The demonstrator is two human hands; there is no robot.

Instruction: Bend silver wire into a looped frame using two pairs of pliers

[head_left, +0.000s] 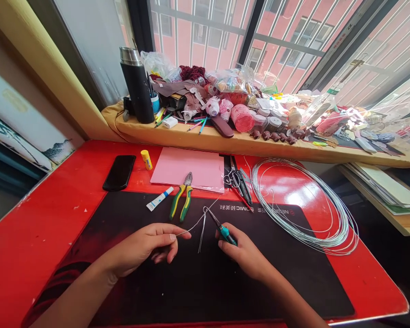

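Over the black desk mat (177, 291), my left hand (146, 246) pinches the end of a thin silvery wire (195, 224) between thumb and index finger. My right hand (239, 250) is closed round the teal-handled needle-nose pliers (225, 232), whose slim jaws point up and left. At their tips is a small loop (205, 209) in the wire. Several straight wire strands (201, 237) hang down from the loop, and one strand sticks out to the upper right. Just beyond my left hand lie yellow-green combination pliers (181, 200) with spread handles and a white-blue tube (160, 198).
A large wire coil (341, 228) lies on the red table (7, 255) at the right. Pink sheets (191, 166), scissors (233, 178), a black cutter (244, 187), a yellow glue stick (146, 160) and a phone (119, 172) are farther back. The crowded sill (191, 140) holds a black flask (137, 86).
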